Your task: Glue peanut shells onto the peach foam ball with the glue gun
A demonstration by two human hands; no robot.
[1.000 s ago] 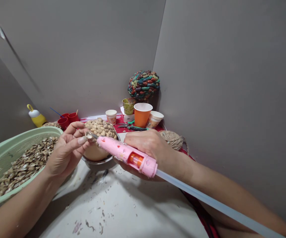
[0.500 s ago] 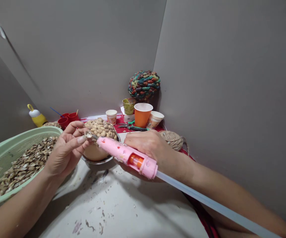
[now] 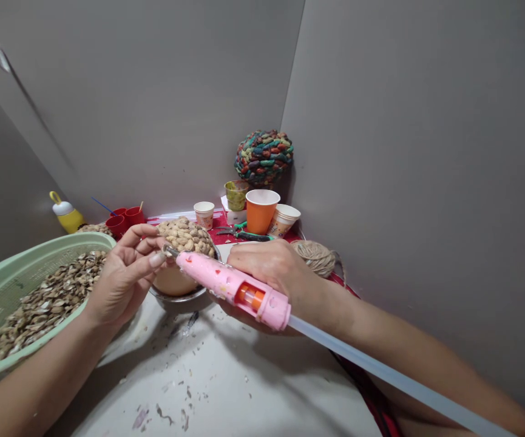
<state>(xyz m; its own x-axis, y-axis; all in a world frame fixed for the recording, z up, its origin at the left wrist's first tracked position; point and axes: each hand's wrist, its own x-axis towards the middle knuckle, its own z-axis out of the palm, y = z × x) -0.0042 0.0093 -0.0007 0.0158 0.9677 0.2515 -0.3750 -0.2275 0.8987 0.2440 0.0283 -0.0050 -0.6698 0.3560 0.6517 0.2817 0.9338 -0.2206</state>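
My right hand (image 3: 274, 264) grips a pink hot glue gun (image 3: 216, 276), its nozzle pointing left. A long translucent glue stick (image 3: 380, 364) runs out of its back end. My left hand (image 3: 128, 270) pinches a small shell piece (image 3: 166, 252) between thumb and fingers, right at the nozzle tip; fingers and nozzle partly hide it. Just behind, a round form (image 3: 187, 235), its top covered with peanut shells and its lower part smooth and tan, rests in a metal bowl (image 3: 189, 297). Left of my hand stands a green basket (image 3: 39, 246) of loose brownish shell halves (image 3: 53, 303).
At the back stand an orange cup (image 3: 262, 212), paper cups (image 3: 284, 218), red cups (image 3: 135, 215), pruning shears (image 3: 244, 233) and a multicoloured ball (image 3: 264, 158). A twine ball (image 3: 314, 258) lies at the right. Scraps dot the white table (image 3: 226, 388); grey walls enclose it.
My left hand has shifted slightly right, and the shell piece has turned so its pale inside shows less. The glue gun has hardly moved.
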